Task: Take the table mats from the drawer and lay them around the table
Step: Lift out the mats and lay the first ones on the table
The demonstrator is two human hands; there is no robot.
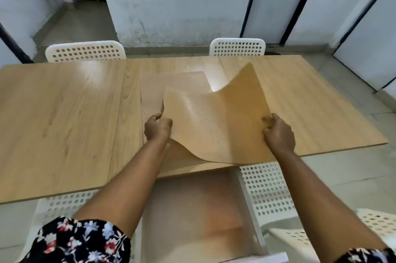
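Note:
A tan, textured table mat [216,117] is lifted off the wooden table [64,123] and curls in the air. My left hand [157,127] pinches its left edge. My right hand [278,132] grips its right edge. Under it, more mats lie flat in a stack [171,84] on the table, reaching toward the far side. Below the table's near edge a drawer [192,209] stands pulled out, its pale bottom showing.
Two white perforated chairs stand at the far side, one at the left [85,51] and one at the right [237,46]. More white perforated chairs [265,190] flank the drawer on the near side. Walls and doors lie beyond.

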